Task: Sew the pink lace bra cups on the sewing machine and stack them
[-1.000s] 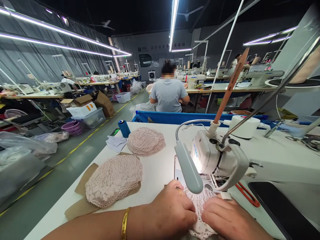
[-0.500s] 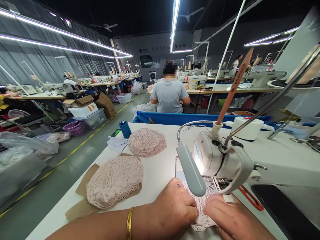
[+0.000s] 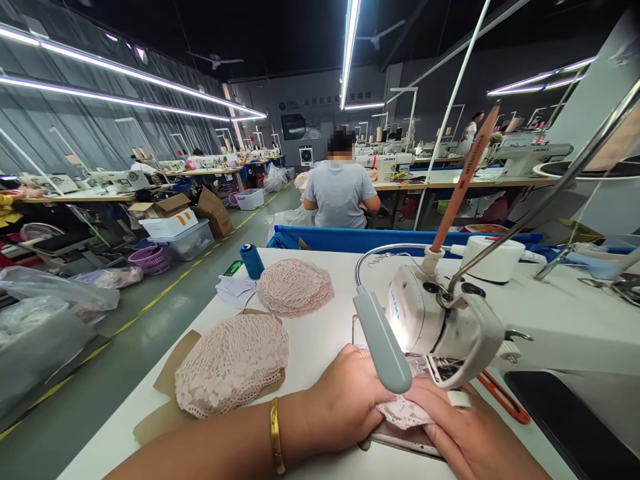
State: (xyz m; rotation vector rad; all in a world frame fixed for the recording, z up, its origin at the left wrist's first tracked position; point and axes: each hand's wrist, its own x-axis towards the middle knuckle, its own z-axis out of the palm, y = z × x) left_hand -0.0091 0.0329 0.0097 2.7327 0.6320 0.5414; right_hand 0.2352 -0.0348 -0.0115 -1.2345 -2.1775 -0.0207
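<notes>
Under the head of a white sewing machine (image 3: 420,313) lies a small piece of pale pink lace (image 3: 406,412). My left hand (image 3: 347,393) presses on the lace from the left, its fingertips partly behind the grey lamp (image 3: 384,343). From the right, my right hand (image 3: 457,423) holds the same lace, thumb and fingers closed on its edge. The needle area is hidden by the lamp and my hands. Two stacks of pink lace pieces, a near one (image 3: 233,363) and a farther one (image 3: 295,287), rest on the white table to the left.
A blue thread spool (image 3: 251,261) and white paper (image 3: 236,290) stand beyond the stacks. Orange snips (image 3: 505,398) and a black phone-like object (image 3: 565,420) lie at the right. A pencil (image 3: 467,180) rises from the machine. Ahead, a person in grey (image 3: 340,193) sits facing away.
My left hand has moved forward and right, closer to my right hand. The lace has shifted forward under the machine, with less showing, and the metal plate's near edge is now uncovered.
</notes>
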